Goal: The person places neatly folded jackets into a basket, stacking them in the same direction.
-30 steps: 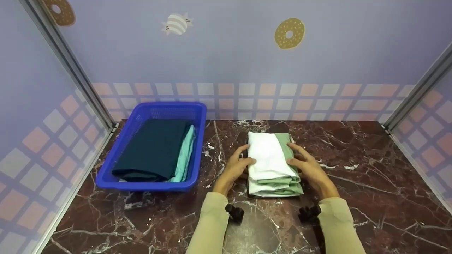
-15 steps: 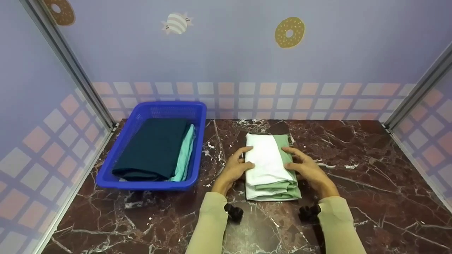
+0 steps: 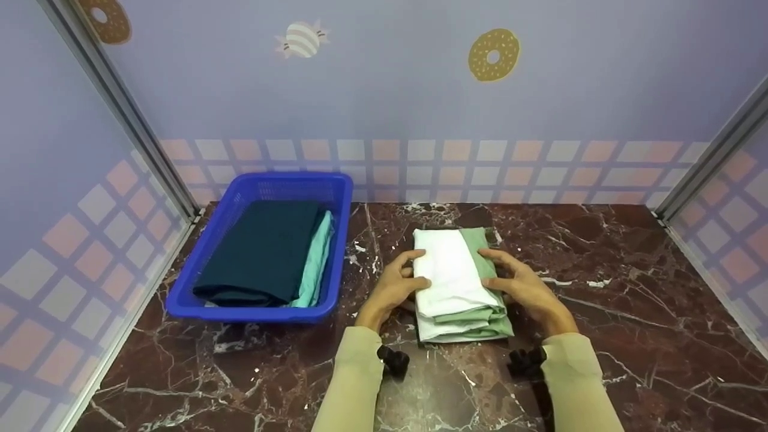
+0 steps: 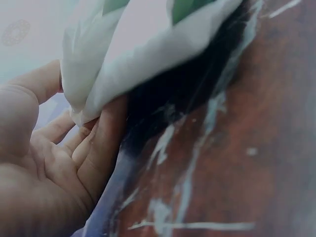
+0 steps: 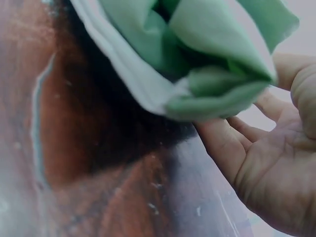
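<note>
A folded white and green cloth [image 3: 450, 270], stacked in several layers, is between my two hands right of the middle in the head view. At its left side my left hand [image 3: 393, 285] grips the white edge, thumb on top and other fingers underneath, as the left wrist view shows. My right hand [image 3: 525, 288] holds the green side the same way, with its fingers under the folded layers [image 5: 217, 94] in the right wrist view. A dark shadow lies beneath the cloth on the marble-patterned tabletop [image 4: 237, 163].
A blue plastic basket [image 3: 345, 240] stands at the left, near the back wall. In it lie a folded dark navy cloth [image 3: 261, 252] and a turquoise cloth [image 3: 315, 261]. Patterned panels [image 3: 384, 90] enclose the table at the back and both sides.
Both hands have shifted the folded cloth slightly left and a little toward me, keeping hold of its sides. The basket and its contents have stayed in place.
</note>
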`<state>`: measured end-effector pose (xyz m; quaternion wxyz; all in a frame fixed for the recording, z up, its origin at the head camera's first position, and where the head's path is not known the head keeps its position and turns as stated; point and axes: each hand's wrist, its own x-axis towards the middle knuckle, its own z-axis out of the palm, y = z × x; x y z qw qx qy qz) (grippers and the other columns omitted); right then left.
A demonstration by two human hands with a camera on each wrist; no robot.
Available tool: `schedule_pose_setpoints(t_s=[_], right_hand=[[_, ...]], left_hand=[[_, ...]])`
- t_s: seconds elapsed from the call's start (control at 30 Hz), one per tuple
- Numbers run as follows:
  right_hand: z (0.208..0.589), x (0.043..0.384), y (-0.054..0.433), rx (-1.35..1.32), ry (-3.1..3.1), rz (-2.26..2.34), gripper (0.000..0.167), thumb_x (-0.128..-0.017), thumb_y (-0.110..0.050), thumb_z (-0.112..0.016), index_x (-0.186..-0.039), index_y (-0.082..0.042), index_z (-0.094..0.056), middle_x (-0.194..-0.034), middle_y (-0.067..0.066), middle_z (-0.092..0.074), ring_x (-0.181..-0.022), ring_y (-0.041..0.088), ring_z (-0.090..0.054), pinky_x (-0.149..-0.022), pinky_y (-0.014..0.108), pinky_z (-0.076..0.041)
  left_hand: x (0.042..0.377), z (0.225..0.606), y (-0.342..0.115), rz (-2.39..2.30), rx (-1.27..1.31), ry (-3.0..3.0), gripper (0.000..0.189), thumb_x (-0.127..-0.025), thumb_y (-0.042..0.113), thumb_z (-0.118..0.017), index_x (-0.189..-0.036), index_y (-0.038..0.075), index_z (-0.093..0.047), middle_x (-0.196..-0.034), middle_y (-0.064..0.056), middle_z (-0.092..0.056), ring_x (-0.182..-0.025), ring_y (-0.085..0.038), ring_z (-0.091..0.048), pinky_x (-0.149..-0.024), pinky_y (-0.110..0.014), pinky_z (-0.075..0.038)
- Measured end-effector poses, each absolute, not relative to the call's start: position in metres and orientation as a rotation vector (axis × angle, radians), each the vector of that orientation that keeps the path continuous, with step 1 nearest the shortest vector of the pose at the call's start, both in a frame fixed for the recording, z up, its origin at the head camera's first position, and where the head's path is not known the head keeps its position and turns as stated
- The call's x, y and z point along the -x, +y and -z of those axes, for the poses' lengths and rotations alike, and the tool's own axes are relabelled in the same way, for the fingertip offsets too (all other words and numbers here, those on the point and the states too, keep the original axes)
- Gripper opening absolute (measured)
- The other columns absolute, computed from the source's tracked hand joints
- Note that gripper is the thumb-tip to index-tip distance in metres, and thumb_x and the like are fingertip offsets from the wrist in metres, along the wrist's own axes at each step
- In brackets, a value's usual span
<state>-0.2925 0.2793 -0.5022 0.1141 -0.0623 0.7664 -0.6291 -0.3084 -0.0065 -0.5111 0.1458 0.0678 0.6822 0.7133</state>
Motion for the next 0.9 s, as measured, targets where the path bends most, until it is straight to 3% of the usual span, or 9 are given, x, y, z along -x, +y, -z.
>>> schedule_pose_setpoints(t_s=[0.17,0.43,0.57,0.63,0.9], right_hand=[[0.497,0.293,0.280,0.212,2.275,1.836,0.069,-0.099,-0.002,-0.069,-0.162,-0.010,-0.044,-0.159,0.024,-0.040,-0.103,0.026,-0.065,-0.073,0.039,-0.062],[0.483,0.291,0.282,0.276,2.257,1.904,0.071,-0.097,-0.001,-0.070,-0.163,-0.009,-0.043,-0.152,0.026,-0.043,-0.106,0.030,-0.064,-0.074,0.040,-0.063],[0.477,0.288,0.283,0.340,2.259,1.908,0.075,-0.097,-0.002,-0.072,-0.165,-0.012,-0.040,-0.152,0.027,-0.041,-0.107,0.033,-0.063,-0.074,0.039,-0.062],[0.473,0.286,0.282,0.374,2.254,1.918,0.077,-0.097,-0.002,-0.073,-0.165,-0.014,-0.039,-0.154,0.026,-0.040,-0.111,0.033,-0.062,-0.077,0.041,-0.063],[0.459,0.281,0.279,0.545,2.317,1.955,0.078,-0.096,0.004,-0.073,-0.165,-0.010,-0.039,-0.150,0.024,-0.049,-0.122,0.029,-0.059,-0.090,0.035,-0.058]], left_hand=[[0.307,0.505,-0.009,-2.055,-0.237,1.950,0.069,-0.089,-0.002,-0.074,-0.153,0.018,-0.056,-0.117,-0.016,-0.072,-0.077,-0.031,-0.075,-0.054,-0.039,-0.062],[0.308,0.494,-0.009,-2.155,-0.380,1.930,0.069,-0.087,-0.010,-0.071,-0.152,0.010,-0.056,-0.124,-0.023,-0.070,-0.094,-0.036,-0.074,-0.077,-0.046,-0.064],[0.307,0.485,-0.010,-2.196,-0.437,1.943,0.072,-0.085,-0.013,-0.071,-0.152,0.008,-0.056,-0.127,-0.026,-0.069,-0.098,-0.039,-0.073,-0.079,-0.047,-0.064],[0.306,0.481,-0.010,-2.214,-0.455,1.952,0.073,-0.084,-0.014,-0.071,-0.152,0.007,-0.056,-0.126,-0.027,-0.069,-0.096,-0.037,-0.074,-0.079,-0.046,-0.064],[0.302,0.463,-0.013,-2.246,-0.506,1.985,0.076,-0.084,-0.013,-0.072,-0.155,0.009,-0.053,-0.135,-0.028,-0.065,-0.064,-0.024,-0.073,-0.077,-0.046,-0.064]])
